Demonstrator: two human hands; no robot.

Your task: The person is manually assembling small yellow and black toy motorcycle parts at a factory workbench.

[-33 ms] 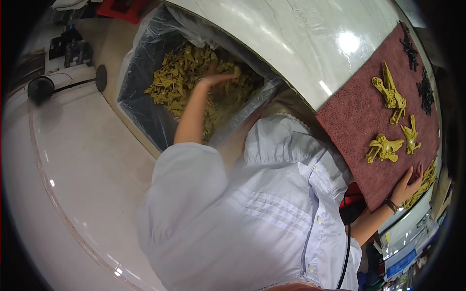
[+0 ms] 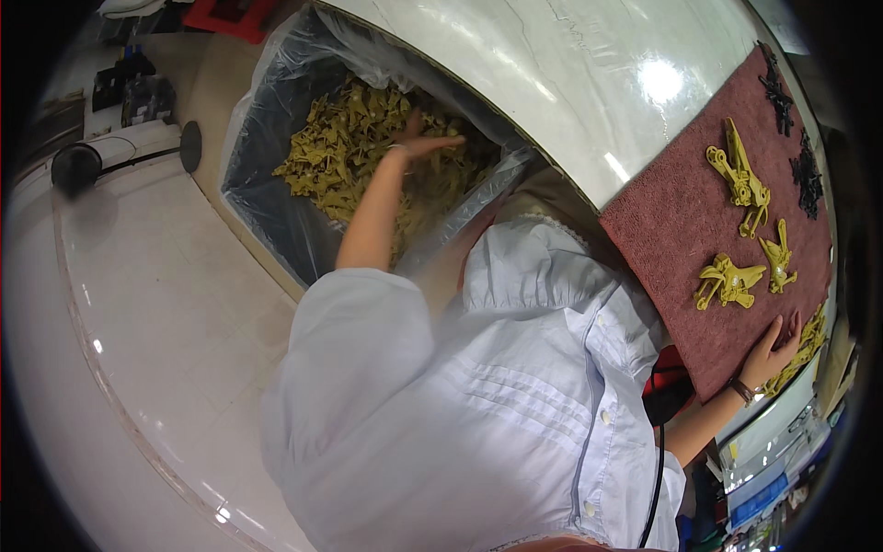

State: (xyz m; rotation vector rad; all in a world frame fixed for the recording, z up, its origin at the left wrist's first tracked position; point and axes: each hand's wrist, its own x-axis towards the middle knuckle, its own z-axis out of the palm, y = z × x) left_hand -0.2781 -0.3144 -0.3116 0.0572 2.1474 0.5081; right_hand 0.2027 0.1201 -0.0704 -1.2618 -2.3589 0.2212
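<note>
My left hand (image 2: pixel 425 144) is over a heap of olive-yellow plastic parts (image 2: pixel 345 152) in a plastic-lined bin (image 2: pixel 267 207). Its fingers stretch to the right, apart from the thumb, and I see nothing held. On the brown-red cloth mat (image 2: pixel 658 248) lie a long yellow assembly (image 2: pixel 739 179), a winged yellow piece (image 2: pixel 729 281) and a slimmer yellow piece (image 2: pixel 779 258). My right hand (image 2: pixel 771 354) rests at the mat's near right corner with fingers extended, beside a pile of small yellow parts (image 2: pixel 808 350). That hand too appears to hold nothing.
Two clusters of black parts (image 2: pixel 807 179) lie along the mat's far right side. The glossy pale table (image 2: pixel 552 74) curves between the bin and the mat. A red plastic stool or crate (image 2: pixel 230 17) stands behind the bin. A black cable (image 2: pixel 659 488) hangs down by my shirt.
My left hand has shifted slightly to the right over the heap of yellow parts. My right hand and the pieces on the mat have stayed in place.
</note>
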